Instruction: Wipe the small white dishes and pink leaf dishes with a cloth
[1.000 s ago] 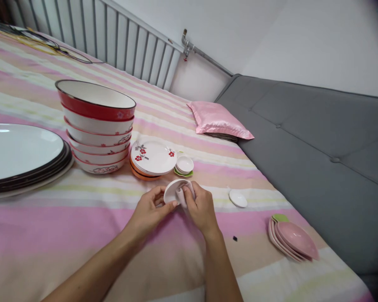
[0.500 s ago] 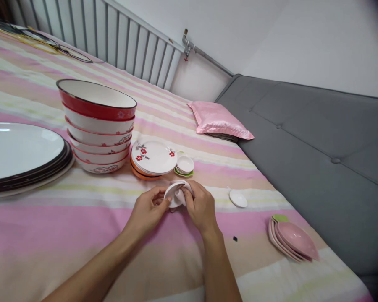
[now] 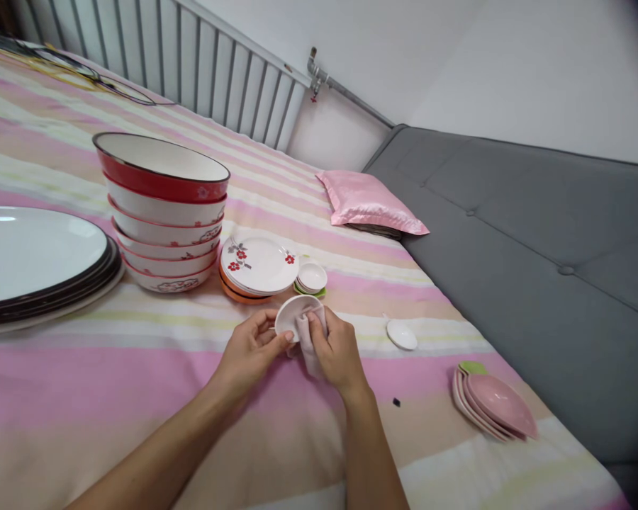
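A small white dish (image 3: pixel 290 316) is pinched at its left rim by my left hand (image 3: pixel 249 347), its inside tilted toward me. My right hand (image 3: pixel 339 348) grips a pale cloth (image 3: pixel 308 343) and presses it against the dish's right side and inner face. Part of the cloth hangs below the dish. Just beyond my hands stand a stack of flower-patterned plates (image 3: pixel 263 263) and some small white bowls (image 3: pixel 312 276) on a green leaf-shaped dish (image 3: pixel 319 292).
Stacked red and white bowls (image 3: pixel 164 212) and large dark-rimmed plates (image 3: pixel 42 255) stand left. At right lie a white spoon (image 3: pixel 402 334), pink leaf-shaped dishes (image 3: pixel 497 404) and a small black piece (image 3: pixel 396 402). Behind are a pink pillow (image 3: pixel 372 203) and grey headboard (image 3: pixel 510 234).
The dish has tipped so that more of its inside faces me. My right hand has shifted slightly left with the cloth, which now hangs lower.
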